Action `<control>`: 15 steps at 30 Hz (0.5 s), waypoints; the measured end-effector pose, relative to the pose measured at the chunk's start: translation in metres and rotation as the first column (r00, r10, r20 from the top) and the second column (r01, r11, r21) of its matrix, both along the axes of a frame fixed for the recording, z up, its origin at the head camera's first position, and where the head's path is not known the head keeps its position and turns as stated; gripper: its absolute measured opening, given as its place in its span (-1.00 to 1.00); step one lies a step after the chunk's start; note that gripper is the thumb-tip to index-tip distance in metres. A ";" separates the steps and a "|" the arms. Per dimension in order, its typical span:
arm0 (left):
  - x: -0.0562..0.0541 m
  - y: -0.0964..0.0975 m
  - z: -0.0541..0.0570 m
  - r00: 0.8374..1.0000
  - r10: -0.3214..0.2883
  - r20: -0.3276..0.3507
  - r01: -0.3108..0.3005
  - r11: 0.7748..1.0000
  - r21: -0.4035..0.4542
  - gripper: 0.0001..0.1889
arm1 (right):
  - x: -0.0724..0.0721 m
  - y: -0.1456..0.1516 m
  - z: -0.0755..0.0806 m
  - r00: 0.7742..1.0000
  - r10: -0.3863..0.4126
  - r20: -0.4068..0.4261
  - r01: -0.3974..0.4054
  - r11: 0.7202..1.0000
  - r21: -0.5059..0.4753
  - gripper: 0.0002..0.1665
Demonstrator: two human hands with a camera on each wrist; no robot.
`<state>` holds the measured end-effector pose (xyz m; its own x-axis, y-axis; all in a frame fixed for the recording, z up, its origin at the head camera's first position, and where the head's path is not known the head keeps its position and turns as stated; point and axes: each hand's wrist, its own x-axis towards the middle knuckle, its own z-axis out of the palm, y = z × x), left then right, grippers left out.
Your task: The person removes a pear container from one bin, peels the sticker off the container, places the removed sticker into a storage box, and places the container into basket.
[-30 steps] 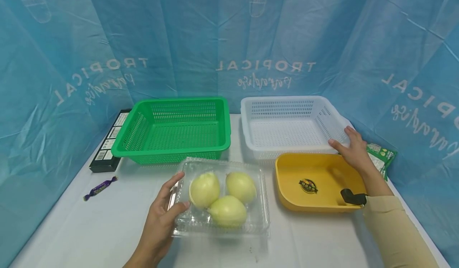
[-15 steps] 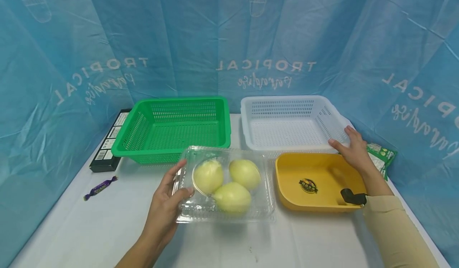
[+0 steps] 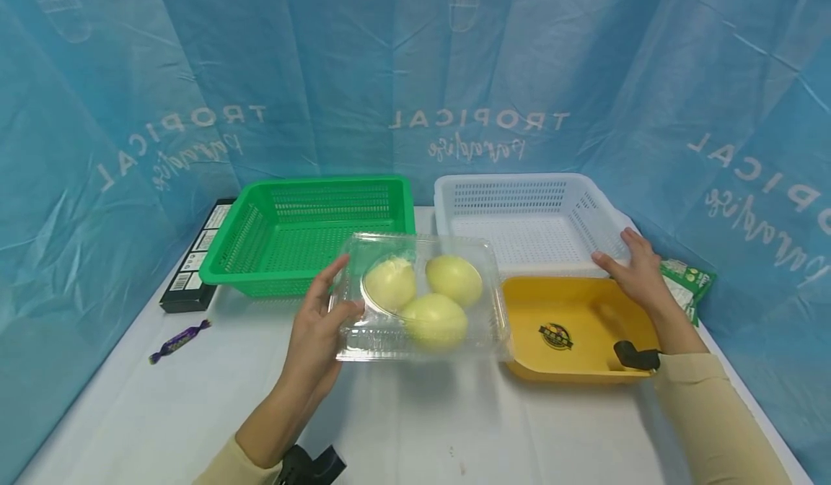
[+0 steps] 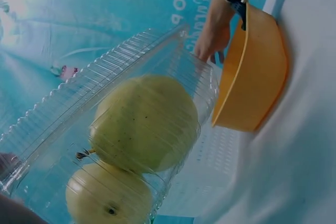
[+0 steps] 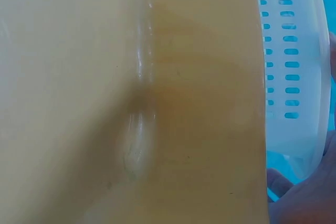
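Observation:
My left hand [image 3: 314,337] grips the left side of a clear plastic clamshell box [image 3: 487,326], thumb on top. Inside lie three yellow-green pears [image 3: 435,321]; in the left wrist view, two pears [image 4: 144,124] show through the ribbed plastic, one with a dark stem. The box is held above the table, overlapping the green basket's front corner and the yellow tub's left side in the head view. My right hand [image 3: 639,272] holds the right front corner of the white basket [image 3: 506,180], thumb over the rim. In the right wrist view it shows only at the edge.
A yellow tub [image 3: 529,308] with a round label stands before the white basket. The green basket [image 3: 305,276] is at back left, beside a long black box [image 3: 188,290]. A purple-wrapped candy [image 3: 179,341] lies at left; a green packet [image 3: 697,279] is behind my right hand.
My left hand has raised the clear box of pears, moving it forward and a little to the right. My right hand has stayed at the white basket's corner.

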<state>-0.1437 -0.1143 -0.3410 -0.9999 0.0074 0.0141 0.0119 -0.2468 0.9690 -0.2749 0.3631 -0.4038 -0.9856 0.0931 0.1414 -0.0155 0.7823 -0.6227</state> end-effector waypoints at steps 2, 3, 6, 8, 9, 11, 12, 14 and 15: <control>-0.004 0.002 0.002 1.000 -0.001 -0.006 0.002 1.000 0.010 -0.29 | 0.000 -0.001 0.000 1.000 -0.004 0.004 0.004 1.000 -0.004 0.10; -0.005 0.003 0.003 1.000 -0.004 -0.008 0.004 1.000 0.022 -0.29 | 0.000 -0.001 0.001 1.000 -0.003 0.005 0.003 1.000 -0.005 0.09; -0.010 0.006 0.006 1.000 -0.008 -0.014 0.009 0.999 0.045 -0.31 | 0.000 -0.002 0.001 1.000 -0.002 0.008 0.002 1.000 -0.003 0.09; -0.013 0.008 0.009 1.000 -0.007 -0.022 0.009 0.998 0.059 -0.32 | 0.000 -0.002 0.001 1.000 0.001 0.010 -0.001 1.000 0.000 0.10; -0.015 0.008 0.011 1.000 -0.007 -0.027 0.008 0.998 0.063 -0.32 | 0.000 -0.002 0.001 1.000 0.003 0.009 -0.003 1.000 0.002 0.10; -0.019 0.010 0.014 0.999 0.001 -0.035 0.002 0.997 0.074 -0.32 | 0.000 -0.002 0.001 1.000 -0.001 0.011 0.001 1.000 0.003 0.11; -0.022 0.011 0.016 0.999 0.004 -0.041 0.000 0.997 0.081 -0.32 | 0.000 -0.001 0.001 1.000 -0.003 0.009 0.002 1.000 0.002 0.11; -0.027 0.013 0.018 0.999 0.011 -0.049 -0.006 0.995 0.102 -0.31 | 0.000 -0.001 0.000 1.000 -0.007 0.007 0.007 1.000 0.003 0.11; -0.029 0.015 0.019 0.998 0.017 -0.053 -0.011 0.994 0.110 -0.31 | 0.000 -0.001 0.000 1.000 -0.010 0.007 0.010 1.000 0.004 0.11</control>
